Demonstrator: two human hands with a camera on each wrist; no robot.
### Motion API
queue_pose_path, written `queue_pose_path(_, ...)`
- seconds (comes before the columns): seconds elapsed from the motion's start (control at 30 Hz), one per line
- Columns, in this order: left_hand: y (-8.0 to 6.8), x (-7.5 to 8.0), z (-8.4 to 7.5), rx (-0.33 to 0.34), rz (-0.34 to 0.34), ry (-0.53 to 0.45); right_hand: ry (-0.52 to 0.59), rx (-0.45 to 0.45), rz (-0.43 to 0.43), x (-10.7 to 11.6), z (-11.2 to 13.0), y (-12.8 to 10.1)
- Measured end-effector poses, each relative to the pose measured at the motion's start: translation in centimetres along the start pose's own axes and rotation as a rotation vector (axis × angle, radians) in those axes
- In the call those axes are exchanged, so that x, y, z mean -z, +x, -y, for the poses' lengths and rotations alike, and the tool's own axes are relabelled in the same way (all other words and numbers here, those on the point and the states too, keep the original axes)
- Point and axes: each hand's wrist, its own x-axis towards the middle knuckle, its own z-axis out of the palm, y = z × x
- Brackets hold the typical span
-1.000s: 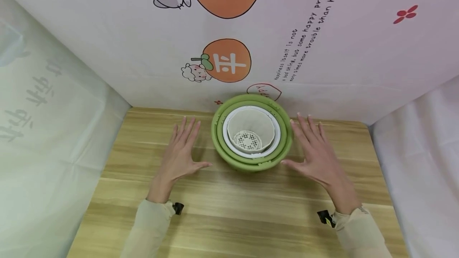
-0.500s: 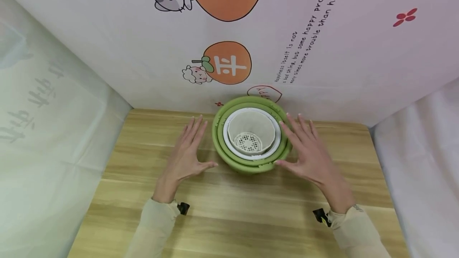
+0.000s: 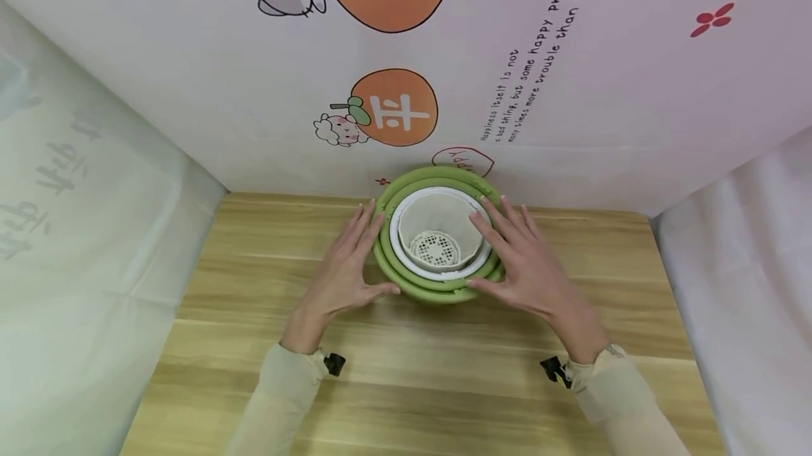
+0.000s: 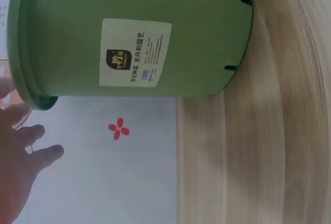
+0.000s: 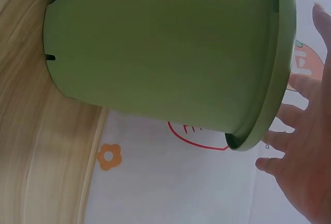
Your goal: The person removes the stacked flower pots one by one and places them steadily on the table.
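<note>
Several flower pots stand nested against the back wall. The outer green pot [image 3: 423,294] has a wide rim and shows a paper label [image 4: 161,38] in the left wrist view. Inside it sit a smaller green pot, a white pot [image 3: 438,275] and an innermost off-white pot [image 3: 438,213] with a perforated bottom. My left hand [image 3: 342,276] is spread at the left rim; whether it touches is unclear. My right hand [image 3: 536,266] reaches over the right rim, its fingers extended above the pots. In the right wrist view these fingers are beside the green rim.
The pots stand on a wood-grain table [image 3: 419,378]. A white printed cloth wall [image 3: 571,174] rises directly behind them. White cloth sides flank the table at left [image 3: 95,244] and right [image 3: 736,266].
Both hands have moved inward toward the pots, the left one rightward to the rim and the right one leftward over it. The pots stay in place on the table.
</note>
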Motion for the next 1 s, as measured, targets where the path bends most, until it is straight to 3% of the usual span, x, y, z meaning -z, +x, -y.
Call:
queue_pose_path(0.67, 1.4, -1.2, -0.4, 0.068, 0.018, -0.044, -0.024, -0.016, 0.103, -1.6, 0.3, 0.7)
queue_pose_path(1.0, 1.9, -1.5, -0.6, 0.103, 0.008, -0.093, -0.040, 0.007, 0.110, -1.8, 0.2, 0.7)
